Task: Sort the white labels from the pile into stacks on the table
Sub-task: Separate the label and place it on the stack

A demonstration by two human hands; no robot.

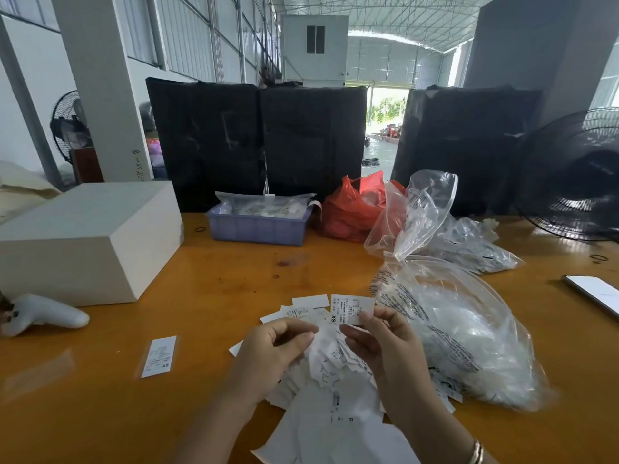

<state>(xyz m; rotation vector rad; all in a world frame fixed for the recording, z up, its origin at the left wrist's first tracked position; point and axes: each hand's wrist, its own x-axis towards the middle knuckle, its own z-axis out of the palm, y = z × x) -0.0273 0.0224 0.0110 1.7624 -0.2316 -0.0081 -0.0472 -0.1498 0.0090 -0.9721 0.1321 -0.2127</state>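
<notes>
Head view: the pile of white labels lies low in the middle of the frame on the orange worktop, spreading toward the bottom edge, with a few slips fanned out at its upper side. The right hand pinches one label by its lower edge between thumb and fingers, holding it above the pile with the print and an "XS" mark showing. The left hand, just beside it, has its fingers curled over crumpled slips at the pile's top; it looks to be gripping them, though the contact is partly hidden. One sorted label lies flat and alone at the lower left, well apart from the pile.

These slips look very light, thin and limp: they curl, crease and probably cling together, so a draught from the black fan at the right edge could scatter them. Best taken by a corner or short edge with a light pinch, peeling one off at a time. A clear plastic bag touches the pile's right side.
</notes>
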